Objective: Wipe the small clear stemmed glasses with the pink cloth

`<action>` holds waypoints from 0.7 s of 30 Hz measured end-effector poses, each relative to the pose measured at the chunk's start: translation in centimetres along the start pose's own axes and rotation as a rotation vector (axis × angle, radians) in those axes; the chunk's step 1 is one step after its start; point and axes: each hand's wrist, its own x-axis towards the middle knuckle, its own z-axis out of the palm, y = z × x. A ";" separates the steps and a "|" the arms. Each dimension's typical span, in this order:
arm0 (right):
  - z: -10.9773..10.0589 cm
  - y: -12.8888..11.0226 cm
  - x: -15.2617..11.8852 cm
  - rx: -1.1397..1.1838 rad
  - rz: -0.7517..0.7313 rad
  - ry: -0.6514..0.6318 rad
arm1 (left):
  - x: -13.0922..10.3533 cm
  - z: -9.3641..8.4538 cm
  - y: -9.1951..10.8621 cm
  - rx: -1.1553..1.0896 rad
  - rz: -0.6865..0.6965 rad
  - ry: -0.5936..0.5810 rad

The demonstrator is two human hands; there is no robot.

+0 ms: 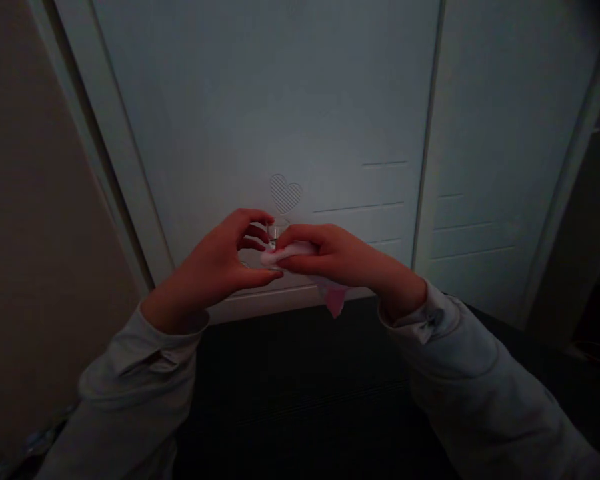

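My left hand (230, 253) curves round a small clear glass (279, 227), with the fingers at its far side and the thumb reaching below. In my right hand (330, 252) a pink cloth (300, 249) is pinched between thumb and fingers, pressed against the near part of the glass. A darker pink corner of the cloth (335, 301) hangs down under the right palm. Much of the glass is hidden behind the fingers and the cloth.
Ahead stands a pale panelled door (260, 100) with a striped heart (285, 192) and short grooves. A second pale panel (490, 133) is to its right. A brown wall (40, 233) rises at left, and a dark surface (300, 387) lies below my hands.
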 end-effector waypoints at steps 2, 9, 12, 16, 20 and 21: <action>-0.5 0.2 0.1 0.052 0.051 -0.067 | 0.0 0.0 0.1 0.050 0.021 -0.011; -1.0 0.5 0.7 0.090 0.092 -0.197 | 0.2 -0.1 0.3 0.251 0.098 -0.008; -0.6 0.1 0.7 0.007 0.074 -0.142 | 0.2 -0.1 0.1 0.252 0.073 -0.003; 0.3 -0.2 0.5 -0.156 0.038 0.031 | 0.0 -0.2 -0.2 0.182 0.040 -0.001; 0.7 0.3 0.5 -0.238 0.025 0.221 | 0.0 -0.2 -0.2 0.127 0.028 -0.022; 0.6 0.5 0.5 -0.231 0.036 0.253 | 0.0 -0.2 -0.2 0.125 0.028 -0.028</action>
